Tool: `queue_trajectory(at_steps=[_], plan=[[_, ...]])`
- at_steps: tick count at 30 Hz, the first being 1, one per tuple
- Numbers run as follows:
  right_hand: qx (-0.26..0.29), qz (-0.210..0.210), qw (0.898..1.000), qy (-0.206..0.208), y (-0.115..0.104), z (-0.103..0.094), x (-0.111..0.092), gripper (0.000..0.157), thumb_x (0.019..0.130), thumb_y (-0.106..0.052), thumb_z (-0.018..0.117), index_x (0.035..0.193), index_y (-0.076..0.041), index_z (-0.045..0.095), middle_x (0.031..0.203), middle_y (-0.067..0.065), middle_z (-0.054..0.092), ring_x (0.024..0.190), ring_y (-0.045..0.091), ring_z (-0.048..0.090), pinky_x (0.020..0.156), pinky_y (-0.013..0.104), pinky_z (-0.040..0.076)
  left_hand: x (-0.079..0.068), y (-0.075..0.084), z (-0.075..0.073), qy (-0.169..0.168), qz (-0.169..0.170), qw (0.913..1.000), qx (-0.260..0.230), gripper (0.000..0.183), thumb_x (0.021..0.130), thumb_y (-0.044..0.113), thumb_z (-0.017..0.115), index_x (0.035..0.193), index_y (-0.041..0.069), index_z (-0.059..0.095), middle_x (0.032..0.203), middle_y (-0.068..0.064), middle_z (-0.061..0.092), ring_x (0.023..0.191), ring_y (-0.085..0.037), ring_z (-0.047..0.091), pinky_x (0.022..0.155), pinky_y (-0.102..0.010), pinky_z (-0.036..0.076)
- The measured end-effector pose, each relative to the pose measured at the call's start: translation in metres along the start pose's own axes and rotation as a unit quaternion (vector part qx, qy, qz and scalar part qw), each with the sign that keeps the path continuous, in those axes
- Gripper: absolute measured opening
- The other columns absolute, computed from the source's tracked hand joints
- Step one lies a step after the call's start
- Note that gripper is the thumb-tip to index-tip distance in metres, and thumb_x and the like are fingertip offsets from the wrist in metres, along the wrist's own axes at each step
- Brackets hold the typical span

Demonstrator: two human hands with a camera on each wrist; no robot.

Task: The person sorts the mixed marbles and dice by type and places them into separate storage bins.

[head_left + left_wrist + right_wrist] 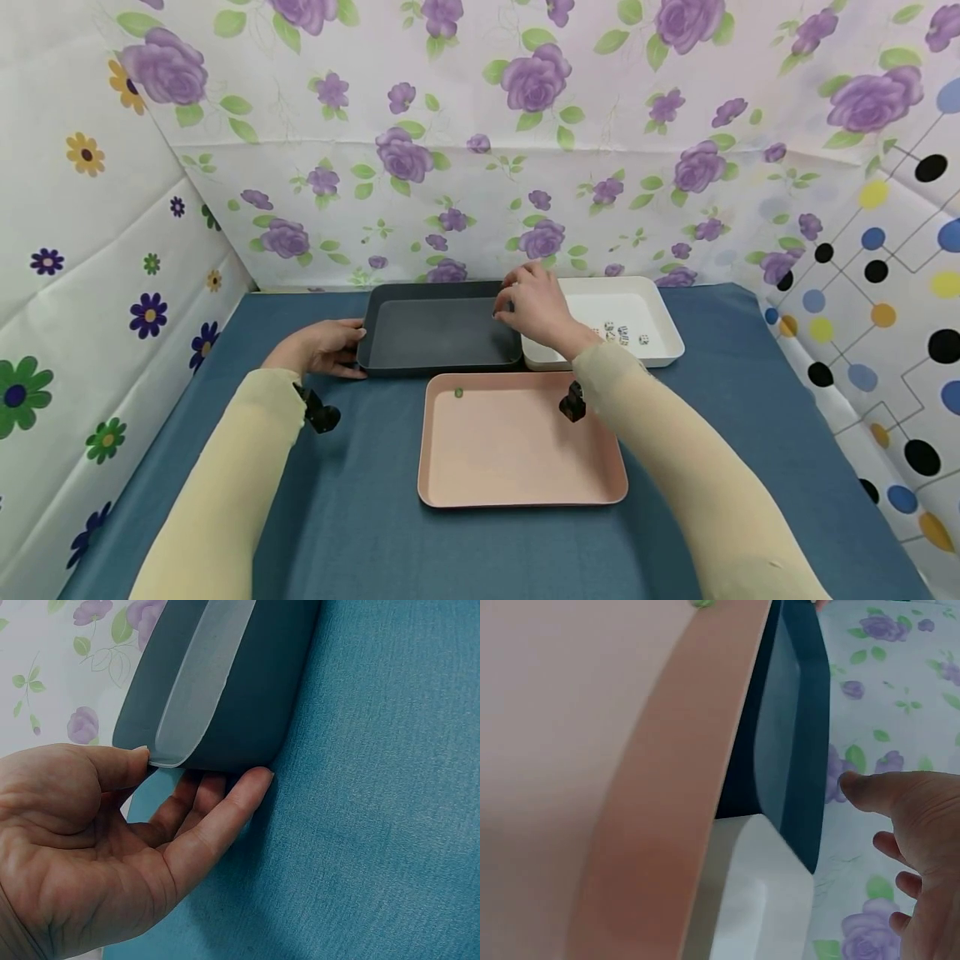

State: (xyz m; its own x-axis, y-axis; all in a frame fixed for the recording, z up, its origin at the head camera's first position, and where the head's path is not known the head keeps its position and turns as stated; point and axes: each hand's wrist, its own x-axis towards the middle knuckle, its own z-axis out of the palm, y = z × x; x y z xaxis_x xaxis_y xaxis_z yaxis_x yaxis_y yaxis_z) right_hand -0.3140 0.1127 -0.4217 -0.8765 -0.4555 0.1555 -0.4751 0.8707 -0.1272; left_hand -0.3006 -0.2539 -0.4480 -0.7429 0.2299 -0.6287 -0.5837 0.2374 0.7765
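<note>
My left hand (321, 346) touches the left end of a dark grey tray (438, 333). In the left wrist view, the thumb meets the rim at a corner and the fingers lie against the outer wall. Over the place where the dark tray meets a white tray (660, 321) hangs my right hand (536, 307), its fingers bent loosely. The right wrist view shows nothing between the right thumb and fingers (889, 844). Several small white pieces with dark marks, like dice (617, 333), lie in the white tray, partly hidden by the right wrist.
A pink tray (517, 450) lies in front of the other two, with one small green piece (459, 392) near its far left corner. Blue cloth (360, 517) covers the table. Flowered fabric (480, 192) hangs behind the trays, with patterned cloth at both sides.
</note>
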Motion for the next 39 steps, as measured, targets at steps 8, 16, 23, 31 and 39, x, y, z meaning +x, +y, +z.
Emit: queue_trajectory(at_steps=[8,16,23,31,39], plan=[[-0.013,-0.02,0.999,-0.022,0.004,0.013,-0.003,0.008,0.094,-0.035,0.079,0.096,-0.029,0.082,0.138,0.004,0.058,0.142,0.033,0.032,0.117,0.058,0.028,-0.002,0.0,0.001,-0.001,0.004,1.0,0.005,0.057,0.116,0.02,0.029,0.167,0.026,0.006,0.158,-0.026,0.034,0.14,-0.043,0.043,0.099,-0.056,0.053],[-0.014,-0.032,0.999,-0.036,0.007,0.02,-0.005,0.007,0.095,-0.032,0.078,0.098,-0.028,0.083,0.139,0.006,0.058,0.143,0.034,0.032,0.119,0.057,0.024,-0.002,0.0,0.002,-0.002,0.004,1.0,0.003,0.057,0.116,0.02,0.029,0.167,0.026,0.005,0.158,-0.026,0.033,0.14,-0.044,0.042,0.099,-0.057,0.053],[-0.018,-0.03,0.999,-0.04,0.008,0.021,-0.005,0.011,0.094,-0.03,0.078,0.104,-0.028,0.082,0.139,0.006,0.058,0.143,0.033,0.031,0.119,0.056,0.025,-0.001,-0.001,0.001,0.0,0.004,1.0,-0.002,0.057,0.115,0.019,0.029,0.167,0.026,0.005,0.158,-0.026,0.033,0.141,-0.044,0.041,0.099,-0.057,0.053],[-0.018,-0.033,0.999,-0.035,0.01,0.018,-0.008,0.013,0.094,-0.029,0.079,0.106,-0.028,0.082,0.139,0.005,0.059,0.142,0.034,0.033,0.118,0.057,0.027,-0.001,-0.001,0.001,0.001,0.004,1.0,-0.002,0.057,0.115,0.019,0.03,0.167,0.026,0.005,0.158,-0.026,0.033,0.141,-0.044,0.042,0.099,-0.057,0.053],[0.001,-0.039,0.999,-0.019,0.011,0.011,-0.009,0.014,0.093,-0.029,0.079,0.107,-0.026,0.082,0.138,0.005,0.059,0.141,0.034,0.034,0.117,0.057,0.027,-0.001,-0.001,0.0,0.003,0.006,1.0,-0.001,0.057,0.115,0.02,0.03,0.167,0.026,0.006,0.158,-0.026,0.034,0.14,-0.044,0.042,0.098,-0.057,0.054]])
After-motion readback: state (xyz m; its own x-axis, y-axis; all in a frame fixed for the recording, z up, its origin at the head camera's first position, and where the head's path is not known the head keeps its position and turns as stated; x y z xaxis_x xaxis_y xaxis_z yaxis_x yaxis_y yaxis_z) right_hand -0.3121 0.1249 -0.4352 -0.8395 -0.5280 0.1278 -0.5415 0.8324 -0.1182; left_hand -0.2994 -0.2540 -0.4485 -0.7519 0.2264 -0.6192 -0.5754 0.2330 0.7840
